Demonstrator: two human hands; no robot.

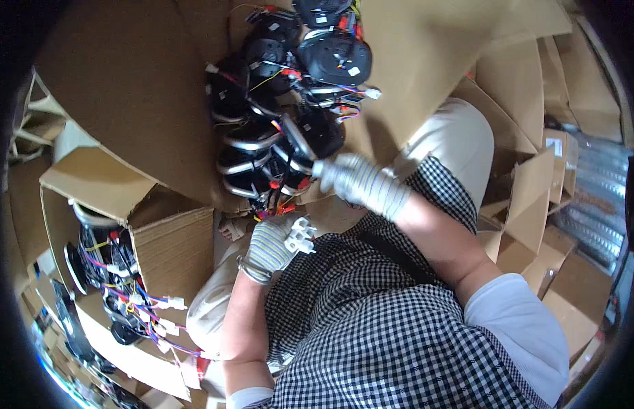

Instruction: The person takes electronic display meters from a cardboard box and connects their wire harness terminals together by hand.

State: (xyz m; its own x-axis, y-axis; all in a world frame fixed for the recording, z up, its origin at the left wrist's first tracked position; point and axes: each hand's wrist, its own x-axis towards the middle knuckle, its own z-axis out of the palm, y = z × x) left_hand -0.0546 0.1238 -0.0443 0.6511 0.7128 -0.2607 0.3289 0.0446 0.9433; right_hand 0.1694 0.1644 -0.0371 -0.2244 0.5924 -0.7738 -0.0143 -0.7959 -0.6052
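Observation:
A striped work glove covers my left hand [270, 247], which is closed around several small white plastic pieces [302, 236], possibly connectors. Just beyond its fingers hang coloured wires from the pile. My right hand [361, 184], gloved too and slightly blurred, has its fingers together at the lower end of a black part with a silver rim [300, 140]. That part leans on a heap of similar rounded black units [334, 58] with silver edges, coloured wires and white plugs [373, 94]. My right fingertips are partly smeared, and the left palm is hidden.
A large cardboard sheet [126, 82] rises behind and left of the heap. At left, an open carton [170, 249] holds more wired black units [112, 255]. Several cardboard boxes [528, 191] stand at right beside ribbed metal sheeting [599, 184]. My knees flank the heap.

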